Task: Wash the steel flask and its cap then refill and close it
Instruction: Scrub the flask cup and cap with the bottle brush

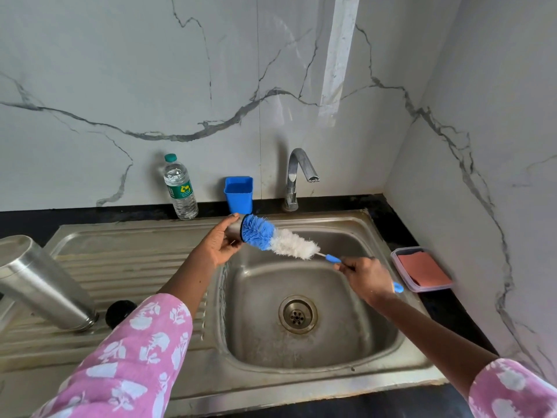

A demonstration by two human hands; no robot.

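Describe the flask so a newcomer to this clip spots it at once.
Start at the sink; its ribbed drainboard runs left. At the frame's left edge the flask rests there, mouth end down. It is the only big steel cylinder; the bottle behind is clear plastic.

Nothing legible — the green label on the water bottle (180,191) is too small to read.

Flask (45,285) partly beyond left edge

Flask (42,282) on drainboard (135,260), left of basin (346,333) (tap (297,176) behind).
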